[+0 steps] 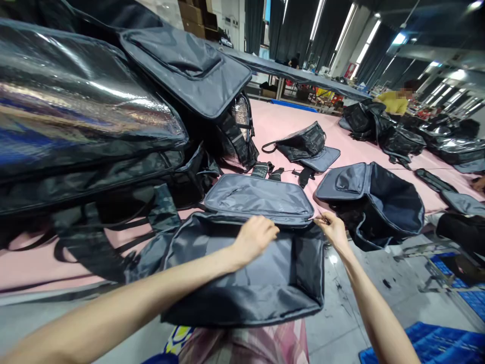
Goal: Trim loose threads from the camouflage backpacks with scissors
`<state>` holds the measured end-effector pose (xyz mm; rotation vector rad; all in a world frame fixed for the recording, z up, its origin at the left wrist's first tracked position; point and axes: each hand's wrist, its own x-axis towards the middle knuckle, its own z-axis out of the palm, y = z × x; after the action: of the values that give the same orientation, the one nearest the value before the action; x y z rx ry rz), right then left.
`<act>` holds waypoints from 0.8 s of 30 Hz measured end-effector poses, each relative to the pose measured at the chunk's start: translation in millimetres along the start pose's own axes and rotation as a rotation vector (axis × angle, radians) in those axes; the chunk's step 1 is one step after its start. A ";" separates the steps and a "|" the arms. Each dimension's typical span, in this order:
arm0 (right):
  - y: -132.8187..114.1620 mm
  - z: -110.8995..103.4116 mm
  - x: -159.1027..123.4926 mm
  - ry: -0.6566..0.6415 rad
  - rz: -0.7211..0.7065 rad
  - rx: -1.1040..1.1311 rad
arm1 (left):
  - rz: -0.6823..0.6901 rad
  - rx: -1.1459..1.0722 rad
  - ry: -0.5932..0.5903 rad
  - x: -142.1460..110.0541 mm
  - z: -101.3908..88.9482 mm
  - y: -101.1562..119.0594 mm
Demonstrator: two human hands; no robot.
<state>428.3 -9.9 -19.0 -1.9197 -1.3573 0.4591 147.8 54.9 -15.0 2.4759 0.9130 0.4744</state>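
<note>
An open dark camouflage bag [242, 308] with grey lining lies in front of me at the table edge, its lid [261, 197] folded back. My left hand [255, 240] is over the opening, fingers curled at the back edge by the lid seam; whatever they pinch is hidden. At the lid's right corner, my right hand [333, 227] is closed in a pinch. A small dark pointed tool [322, 216] shows between its fingers, too small to name surely. The fingertips are beside the end of the seam.
A big bag with silver lining [87, 96] and a grey-flapped bag [189, 65] stand at left. Another open bag [394, 202] is to the right on the pink table [288, 119]. Blue plastic pallets [447, 344] are on the floor. A person in yellow [394, 102] is further back.
</note>
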 end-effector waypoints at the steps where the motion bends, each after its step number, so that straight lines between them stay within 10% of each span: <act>1: 1.7 6.0 3.3 0.013 0.025 0.047 | -0.093 -0.144 -0.107 4.1 16.9 11.5; 5: -1.8 21.4 16.2 0.054 0.042 0.109 | -0.513 -0.396 -0.185 40.0 75.6 44.7; 11: -0.5 19.3 17.5 0.079 0.029 0.143 | -0.569 -0.355 -0.158 70.9 94.7 61.5; 24: 1.5 16.3 4.8 -0.017 -0.023 0.107 | -0.645 0.585 -0.241 -61.2 -101.5 -56.2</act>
<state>420.5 0.1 -30.5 -1.8152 -1.3367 0.5273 27.8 81.7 30.8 2.4153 1.8363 -0.3504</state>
